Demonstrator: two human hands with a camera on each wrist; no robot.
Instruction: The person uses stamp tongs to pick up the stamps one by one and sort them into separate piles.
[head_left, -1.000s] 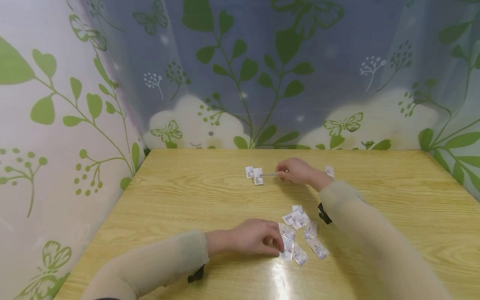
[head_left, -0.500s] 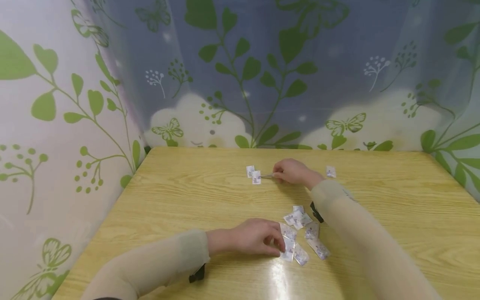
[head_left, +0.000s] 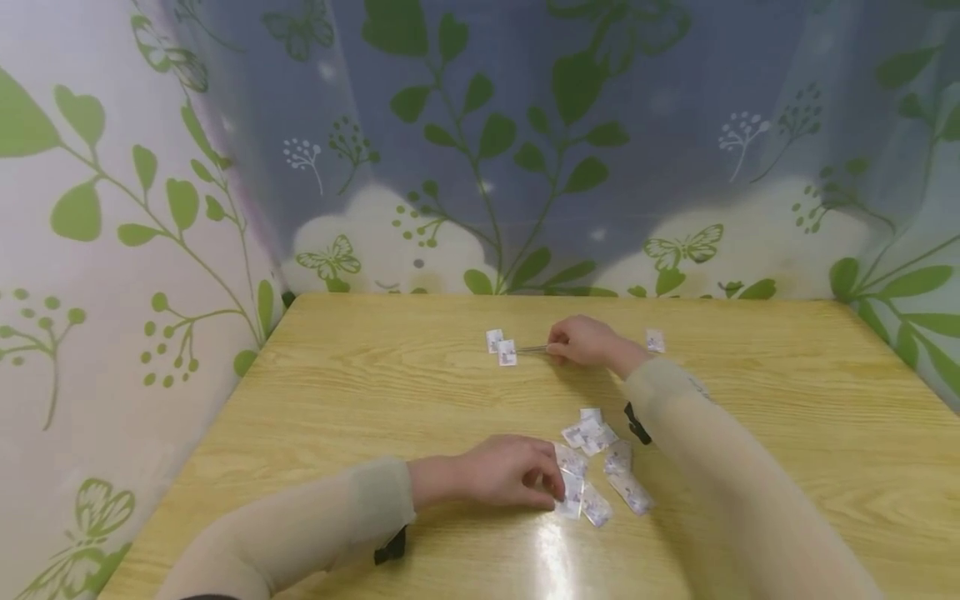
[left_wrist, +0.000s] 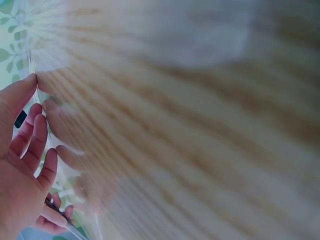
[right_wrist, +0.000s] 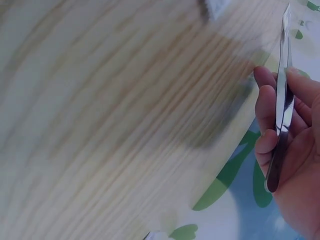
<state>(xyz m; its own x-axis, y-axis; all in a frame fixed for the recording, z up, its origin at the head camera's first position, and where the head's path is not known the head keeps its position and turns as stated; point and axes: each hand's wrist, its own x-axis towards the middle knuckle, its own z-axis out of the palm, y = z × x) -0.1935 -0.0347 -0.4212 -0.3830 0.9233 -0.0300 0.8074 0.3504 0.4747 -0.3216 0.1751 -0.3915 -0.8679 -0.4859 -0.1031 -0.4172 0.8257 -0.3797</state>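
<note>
My right hand (head_left: 587,340) pinches metal tweezers (head_left: 532,349) between thumb and fingers, pointing left. Their tips meet the edge of a small white packet (head_left: 507,352) with a purple print, which lies overlapping another such packet (head_left: 493,339). In the right wrist view, the tweezers (right_wrist: 281,110) run along the fingers with their arms almost together; whether the tips grip the packet, I cannot tell. My left hand (head_left: 504,471) rests on the table with loosely bent fingers, fingertips beside a shiny packet (head_left: 572,493). In the left wrist view, thumb and fingertips (left_wrist: 33,80) reach the tabletop.
Several more printed packets (head_left: 592,435) lie in a loose heap right of my left hand, some overlapping. One lone packet (head_left: 655,340) is at the back, beyond my right wrist. The wooden table (head_left: 360,367) ends at a leaf-patterned curtain (head_left: 450,167) behind and at the left.
My right hand has shifted slightly left with the tweezers. The packet at their tips has moved closer to the one beside it and looks flatter. My left hand stays in place.
</note>
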